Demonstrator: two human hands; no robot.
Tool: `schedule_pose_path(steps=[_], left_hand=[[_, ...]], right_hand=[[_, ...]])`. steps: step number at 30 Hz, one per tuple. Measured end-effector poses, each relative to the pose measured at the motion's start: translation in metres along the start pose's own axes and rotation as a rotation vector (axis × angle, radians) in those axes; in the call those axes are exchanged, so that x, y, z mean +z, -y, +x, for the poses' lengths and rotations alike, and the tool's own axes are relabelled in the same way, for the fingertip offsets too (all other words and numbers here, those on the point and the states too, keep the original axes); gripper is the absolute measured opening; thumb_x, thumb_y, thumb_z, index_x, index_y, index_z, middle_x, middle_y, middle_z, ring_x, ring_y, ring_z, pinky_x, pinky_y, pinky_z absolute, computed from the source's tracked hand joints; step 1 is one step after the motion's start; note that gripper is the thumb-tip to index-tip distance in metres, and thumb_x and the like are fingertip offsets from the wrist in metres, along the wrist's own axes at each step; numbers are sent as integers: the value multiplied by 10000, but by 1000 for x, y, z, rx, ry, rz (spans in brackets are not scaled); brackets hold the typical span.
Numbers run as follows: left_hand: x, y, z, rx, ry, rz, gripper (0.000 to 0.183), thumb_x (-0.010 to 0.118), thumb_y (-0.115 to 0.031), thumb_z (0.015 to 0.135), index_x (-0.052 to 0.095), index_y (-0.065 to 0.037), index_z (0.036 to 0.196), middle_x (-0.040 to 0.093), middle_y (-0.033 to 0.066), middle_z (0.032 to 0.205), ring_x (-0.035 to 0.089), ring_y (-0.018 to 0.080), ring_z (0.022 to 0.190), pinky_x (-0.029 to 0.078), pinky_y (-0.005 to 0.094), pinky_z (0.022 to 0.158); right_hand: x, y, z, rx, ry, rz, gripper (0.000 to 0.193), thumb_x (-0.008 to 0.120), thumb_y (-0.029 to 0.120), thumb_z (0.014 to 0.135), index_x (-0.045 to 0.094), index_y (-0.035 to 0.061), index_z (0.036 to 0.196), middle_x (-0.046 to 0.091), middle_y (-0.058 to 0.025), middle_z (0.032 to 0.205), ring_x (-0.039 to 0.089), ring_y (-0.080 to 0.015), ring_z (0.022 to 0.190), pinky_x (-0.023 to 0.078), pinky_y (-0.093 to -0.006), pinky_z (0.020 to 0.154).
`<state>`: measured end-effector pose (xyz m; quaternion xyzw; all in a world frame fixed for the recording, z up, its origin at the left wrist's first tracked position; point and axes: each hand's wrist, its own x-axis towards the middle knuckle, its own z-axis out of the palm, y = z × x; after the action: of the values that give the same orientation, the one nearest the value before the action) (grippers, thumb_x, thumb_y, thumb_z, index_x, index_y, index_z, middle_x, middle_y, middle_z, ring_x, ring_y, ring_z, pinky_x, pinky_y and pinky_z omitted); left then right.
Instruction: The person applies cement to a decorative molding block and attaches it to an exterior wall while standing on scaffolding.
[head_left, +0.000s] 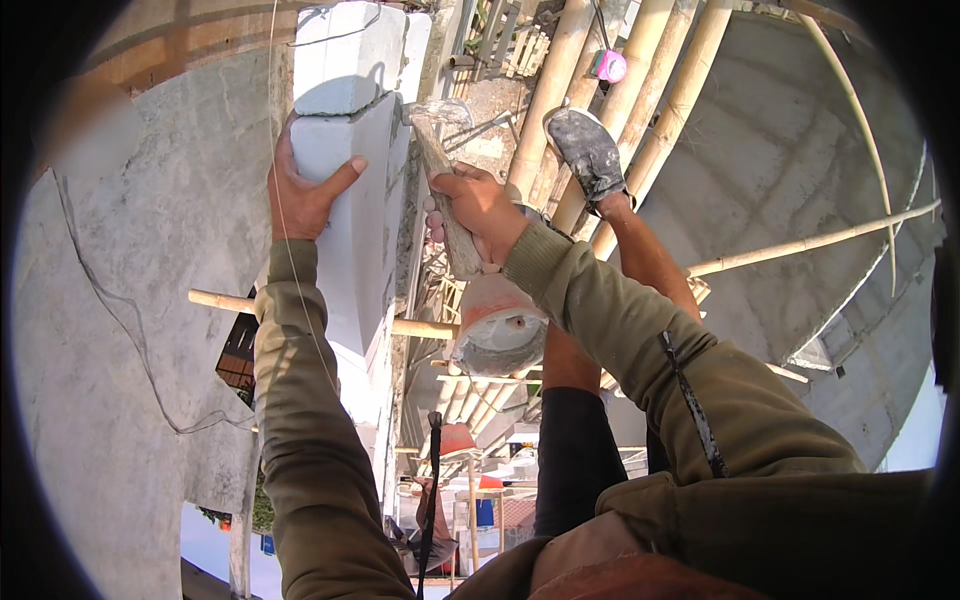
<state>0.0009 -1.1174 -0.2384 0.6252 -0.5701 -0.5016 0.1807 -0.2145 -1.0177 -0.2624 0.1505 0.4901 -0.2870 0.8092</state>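
A row of white wall blocks runs away from me, and my left hand [304,192] grips the left side of one white block [352,185]. Its thumb rests on top, while the other fingers are partly hidden down the side. Just right of the row, my right hand [482,210] is closed round the wooden handle of a hammer [440,165]. The dusty hammer head is at the far end, close to the block's right edge. Beyond the held block sits another white block [350,55], with a joint between the two.
An orange bucket [500,320] with grey residue is below my right hand. Bamboo poles [650,90] form a platform at the right, where my shod foot [588,150] stands. A pink tape measure [609,67] hangs there. A thin string [275,100] runs along the blocks' left side.
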Motion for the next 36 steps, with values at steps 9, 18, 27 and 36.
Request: schedule_pose_path(steps=[9, 18, 27, 36], left_hand=[[-1, 1, 1, 6, 13, 60, 982, 906, -300, 723, 412, 75, 1485, 606, 239, 1340, 597, 285, 1233, 461, 393, 1079], [-13, 8, -7, 114, -37, 273, 1053, 903, -385, 750, 358, 49, 1539, 536, 246, 1457, 504, 304, 1383, 419, 410, 1142], [-33, 71, -96, -248, -42, -344, 588, 679, -217, 998, 484, -77, 1534, 533, 125, 1503, 504, 220, 1371, 387, 353, 1154], [-14, 67, -99, -240, -178, -257, 494, 651, -236, 1004, 569, -129, 1479, 601, 121, 1456, 520, 188, 1354, 365, 319, 1152]], right_hand=[[12, 11, -11, -29, -28, 20, 273, 600, 130, 983, 481, 13, 1199, 602, -125, 829, 582, -214, 589, 524, -370, 498], [-62, 13, -82, -576, -139, -1179, 568, 626, 125, 984, 404, -31, 1482, 669, -182, 854, 688, -319, 684, 545, -434, 610], [-51, 52, -107, -875, -94, -1851, 362, 622, 195, 981, 521, 12, 1277, 672, -268, 1026, 670, -481, 846, 557, -535, 716], [16, 76, -57, -1050, 117, -2107, 312, 632, 206, 977, 487, 11, 1173, 645, -273, 971, 659, -482, 812, 541, -545, 685]])
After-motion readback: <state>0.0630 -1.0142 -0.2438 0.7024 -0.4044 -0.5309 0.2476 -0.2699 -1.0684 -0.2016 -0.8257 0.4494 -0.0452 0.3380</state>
